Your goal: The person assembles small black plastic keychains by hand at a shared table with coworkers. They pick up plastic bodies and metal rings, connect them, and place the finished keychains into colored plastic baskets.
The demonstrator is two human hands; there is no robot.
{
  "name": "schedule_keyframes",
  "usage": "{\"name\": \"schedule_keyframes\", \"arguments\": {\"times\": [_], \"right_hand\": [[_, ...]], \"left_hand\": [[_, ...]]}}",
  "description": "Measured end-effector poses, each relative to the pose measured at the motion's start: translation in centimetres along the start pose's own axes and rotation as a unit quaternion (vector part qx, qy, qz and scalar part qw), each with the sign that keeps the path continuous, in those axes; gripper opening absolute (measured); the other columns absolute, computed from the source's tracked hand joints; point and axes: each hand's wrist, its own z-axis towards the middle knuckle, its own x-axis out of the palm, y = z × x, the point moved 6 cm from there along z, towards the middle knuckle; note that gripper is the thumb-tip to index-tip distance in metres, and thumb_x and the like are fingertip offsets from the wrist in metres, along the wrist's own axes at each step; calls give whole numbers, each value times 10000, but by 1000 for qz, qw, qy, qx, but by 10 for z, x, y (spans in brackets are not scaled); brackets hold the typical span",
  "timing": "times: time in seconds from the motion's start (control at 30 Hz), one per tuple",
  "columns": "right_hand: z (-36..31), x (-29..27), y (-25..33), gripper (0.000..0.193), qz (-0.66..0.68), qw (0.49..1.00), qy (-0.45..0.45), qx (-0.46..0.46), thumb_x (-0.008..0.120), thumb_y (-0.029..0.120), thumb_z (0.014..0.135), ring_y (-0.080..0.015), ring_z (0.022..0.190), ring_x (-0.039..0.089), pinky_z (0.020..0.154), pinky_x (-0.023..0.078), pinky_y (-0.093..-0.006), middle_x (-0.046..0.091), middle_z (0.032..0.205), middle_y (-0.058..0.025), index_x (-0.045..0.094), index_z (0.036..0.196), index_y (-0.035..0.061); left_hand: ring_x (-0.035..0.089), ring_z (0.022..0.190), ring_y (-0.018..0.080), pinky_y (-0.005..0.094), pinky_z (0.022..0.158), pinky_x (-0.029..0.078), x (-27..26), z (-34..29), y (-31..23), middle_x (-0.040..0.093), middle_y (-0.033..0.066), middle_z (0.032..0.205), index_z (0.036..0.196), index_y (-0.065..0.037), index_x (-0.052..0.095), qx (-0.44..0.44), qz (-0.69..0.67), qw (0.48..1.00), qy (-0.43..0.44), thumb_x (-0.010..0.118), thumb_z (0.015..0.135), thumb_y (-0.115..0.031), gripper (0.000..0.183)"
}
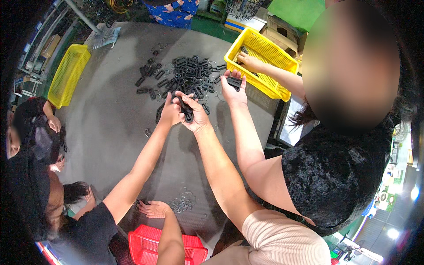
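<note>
My right hand (197,115), at the end of a beige-sleeved arm, reaches over the middle of the table. Its fingers curl around black slotted plastic pieces (189,116); how many cannot be made out. A co-worker's hand (170,114) from a black sleeve meets it on the left. Low in the view, my left hand (154,209) is open, fingers stretched leftward above the grey table. Small metal hooks (182,204) lie just right of it. Beyond my right hand spreads a heap of black slotted pieces (192,70), mixed with wire hooks.
At the right, another person's palm (234,90) holds black pieces, their other hand inside a yellow basket (285,93). A second yellow basket (68,77) stands at the far left. A red basket (143,234) is below my left hand. Another person sits left.
</note>
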Motion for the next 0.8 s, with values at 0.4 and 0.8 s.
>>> {"name": "schedule_keyframes", "arguments": {"times": [0.4,0.8], "right_hand": [[-85,-59,-27,162,-151,978,-144,14,629,203,864,-92,590,505,458,413,-227,531,745,11,566,982,112],[-172,-111,-27,188,-356,895,-267,39,566,227,907,-51,495,431,390,277,-188,484,656,23,578,959,47]], "left_hand": [[221,1354,305,511,1065,206,5,10,14,318,145,1425,1353,-72,348,-5,-126,982,142,408,908,-218,472],[631,887,283,360,794,482,-148,-63,-118,645,140,998,990,-40,629,228,-336,777,482,529,878,-174,202]]}}
